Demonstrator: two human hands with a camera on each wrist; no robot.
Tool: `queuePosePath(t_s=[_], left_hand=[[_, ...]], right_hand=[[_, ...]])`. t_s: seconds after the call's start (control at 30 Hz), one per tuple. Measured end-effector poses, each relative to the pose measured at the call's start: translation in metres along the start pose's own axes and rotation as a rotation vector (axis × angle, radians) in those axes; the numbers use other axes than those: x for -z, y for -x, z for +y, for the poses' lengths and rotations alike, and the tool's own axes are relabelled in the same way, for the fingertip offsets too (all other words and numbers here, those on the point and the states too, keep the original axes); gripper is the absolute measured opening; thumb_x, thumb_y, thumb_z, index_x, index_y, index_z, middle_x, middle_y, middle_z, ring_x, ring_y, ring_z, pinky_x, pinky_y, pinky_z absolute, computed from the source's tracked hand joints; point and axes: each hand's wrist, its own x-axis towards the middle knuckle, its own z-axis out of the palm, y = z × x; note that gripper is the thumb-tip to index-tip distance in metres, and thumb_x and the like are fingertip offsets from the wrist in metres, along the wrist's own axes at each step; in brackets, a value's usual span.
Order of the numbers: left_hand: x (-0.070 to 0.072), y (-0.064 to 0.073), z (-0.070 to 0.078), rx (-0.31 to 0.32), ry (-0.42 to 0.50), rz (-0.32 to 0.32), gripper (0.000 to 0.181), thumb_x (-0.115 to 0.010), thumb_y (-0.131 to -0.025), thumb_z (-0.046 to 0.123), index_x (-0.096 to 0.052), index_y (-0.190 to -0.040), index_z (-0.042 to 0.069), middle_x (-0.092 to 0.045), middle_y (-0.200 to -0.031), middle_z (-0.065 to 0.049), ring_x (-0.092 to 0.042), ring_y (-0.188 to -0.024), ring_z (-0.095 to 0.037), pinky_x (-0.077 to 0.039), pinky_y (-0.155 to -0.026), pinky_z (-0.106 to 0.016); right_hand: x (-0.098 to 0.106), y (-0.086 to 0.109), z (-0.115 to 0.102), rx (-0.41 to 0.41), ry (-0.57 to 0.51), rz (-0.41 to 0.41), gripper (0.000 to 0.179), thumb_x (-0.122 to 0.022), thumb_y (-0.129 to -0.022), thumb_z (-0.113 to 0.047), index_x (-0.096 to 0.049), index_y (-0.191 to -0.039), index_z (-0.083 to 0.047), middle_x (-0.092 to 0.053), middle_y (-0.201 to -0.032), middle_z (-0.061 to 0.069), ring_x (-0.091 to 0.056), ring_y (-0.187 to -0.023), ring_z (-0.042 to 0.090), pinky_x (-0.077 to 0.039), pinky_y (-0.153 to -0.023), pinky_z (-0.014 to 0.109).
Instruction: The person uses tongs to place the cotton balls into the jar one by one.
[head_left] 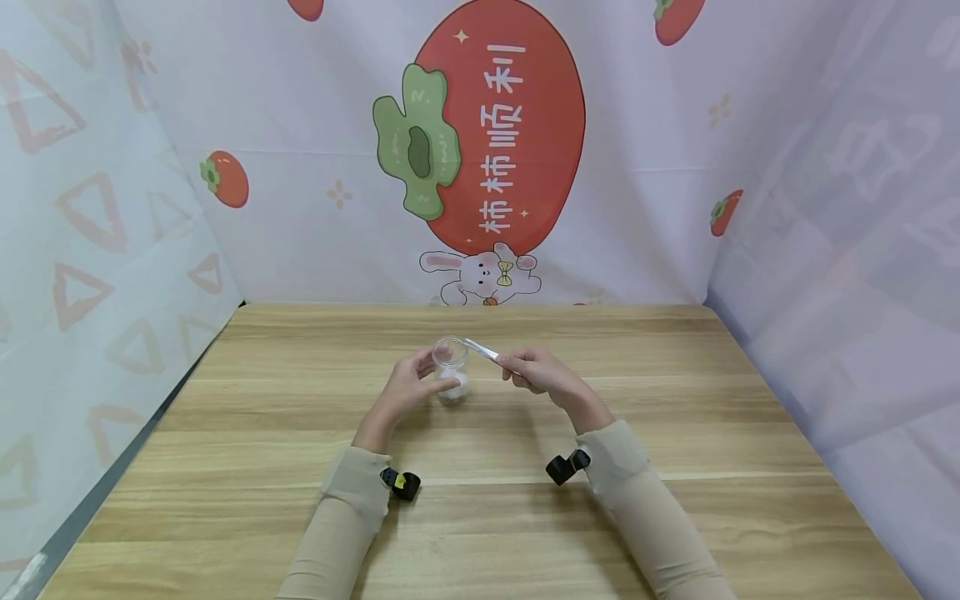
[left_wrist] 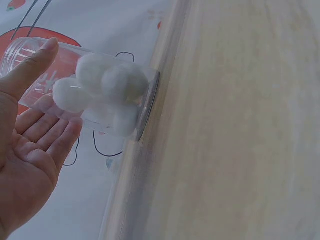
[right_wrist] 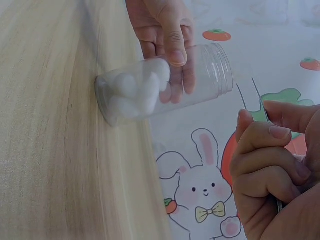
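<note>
A clear plastic jar (head_left: 450,363) without a lid stands upright on the wooden table, several white cotton balls (left_wrist: 95,72) heaped in its lower part. My left hand (head_left: 411,383) holds the jar from the left, thumb on the near side and fingers round the far side. Metal tweezers (head_left: 482,350) are pinched in my right hand (head_left: 542,372), pointing left. Their two tips stand apart just outside the jar's mouth in the right wrist view, with nothing visible between them. The right palm (right_wrist: 295,210) hides part of the tweezers' rear end.
The wooden table (head_left: 495,533) reaches back to a white cloth (head_left: 315,242) printed with persimmons and a rabbit. Pale cloths hang along the left and right sides. A small black camera sits on each wrist, over beige sleeves (head_left: 330,525).
</note>
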Motion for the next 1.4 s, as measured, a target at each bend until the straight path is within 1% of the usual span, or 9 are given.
queuePosePath(t_s=[0.27, 0.43, 0.5, 0.67, 0.73, 0.97, 1.23, 1.4], left_hand=[[0.0, 0.0, 0.0, 0.004, 0.015, 0.003, 0.07, -0.077, -0.081, 0.017, -0.045, -0.141, 0.002, -0.05, -0.144, -0.02, -0.047, -0.136, -0.037, -0.039, -0.118, -0.046], [-0.001, 0.0, 0.001, 0.016, 0.013, 0.013, 0.07, -0.077, -0.081, 0.015, -0.044, -0.141, 0.001, -0.049, -0.145, -0.019, -0.047, -0.136, -0.036, -0.039, -0.118, -0.045], [-0.001, 0.0, 0.0, 0.021, 0.012, 0.016, 0.07, -0.078, -0.08, 0.016, -0.046, -0.14, 0.002, -0.05, -0.145, -0.019, -0.048, -0.136, -0.036, -0.04, -0.118, -0.044], [0.0, 0.0, 0.0, 0.01, 0.006, 0.017, 0.069, -0.079, -0.079, 0.018, -0.047, -0.139, 0.004, -0.052, -0.144, -0.018, -0.049, -0.135, -0.035, -0.041, -0.117, -0.044], [0.0, 0.001, 0.001, 0.006, 0.003, 0.018, 0.069, -0.079, -0.079, 0.018, -0.047, -0.139, 0.003, -0.052, -0.143, -0.018, -0.05, -0.134, -0.035, -0.041, -0.117, -0.044], [0.0, 0.0, 0.0, 0.004, 0.002, 0.019, 0.07, -0.079, -0.079, 0.019, -0.047, -0.139, 0.004, -0.053, -0.143, -0.018, -0.049, -0.135, -0.035, -0.041, -0.117, -0.043], [0.0, 0.0, 0.002, 0.008, -0.006, 0.017, 0.071, -0.079, -0.079, 0.021, -0.046, -0.14, 0.004, -0.052, -0.144, -0.017, -0.049, -0.136, -0.035, -0.04, -0.117, -0.043], [0.0, 0.0, 0.0, -0.002, -0.003, 0.007, 0.07, -0.079, -0.08, 0.02, -0.047, -0.14, 0.004, -0.051, -0.144, -0.018, -0.049, -0.135, -0.035, -0.041, -0.117, -0.044]], right_hand=[[0.001, 0.005, 0.007, 0.019, -0.037, 0.004, 0.033, -0.047, -0.101, -0.026, -0.056, -0.073, -0.01, -0.036, -0.053, -0.009, -0.023, -0.044, 0.004, -0.017, -0.04, 0.016], [0.0, 0.006, 0.01, 0.012, -0.066, 0.017, 0.033, -0.047, -0.101, -0.026, -0.055, -0.072, -0.012, -0.037, -0.054, -0.008, -0.024, -0.044, 0.003, -0.018, -0.039, 0.015], [0.0, 0.007, 0.011, 0.007, -0.071, 0.022, 0.034, -0.047, -0.101, -0.027, -0.055, -0.073, -0.012, -0.037, -0.054, -0.008, -0.024, -0.044, 0.003, -0.018, -0.039, 0.015], [0.0, 0.007, 0.013, -0.017, -0.093, 0.039, 0.034, -0.048, -0.101, -0.028, -0.056, -0.076, -0.006, -0.038, -0.055, -0.008, -0.025, -0.045, 0.002, -0.018, -0.039, 0.015], [0.0, 0.007, 0.014, -0.027, -0.103, 0.047, 0.033, -0.049, -0.1, -0.028, -0.056, -0.076, -0.006, -0.038, -0.054, -0.009, -0.026, -0.046, 0.001, -0.018, -0.04, 0.015], [0.001, 0.007, 0.019, -0.051, -0.129, 0.055, 0.033, -0.049, -0.1, -0.029, -0.055, -0.073, -0.013, -0.039, -0.054, -0.01, -0.025, -0.045, 0.001, -0.018, -0.04, 0.015], [0.0, 0.008, 0.023, -0.055, -0.156, 0.07, 0.033, -0.047, -0.101, -0.027, -0.056, -0.078, -0.006, -0.039, -0.053, -0.01, -0.026, -0.045, 0.001, -0.019, -0.039, 0.014], [0.0, 0.009, 0.026, -0.053, -0.158, 0.087, 0.033, -0.047, -0.101, -0.027, -0.056, -0.077, -0.006, -0.039, -0.052, -0.01, -0.025, -0.044, 0.001, -0.019, -0.039, 0.014]])
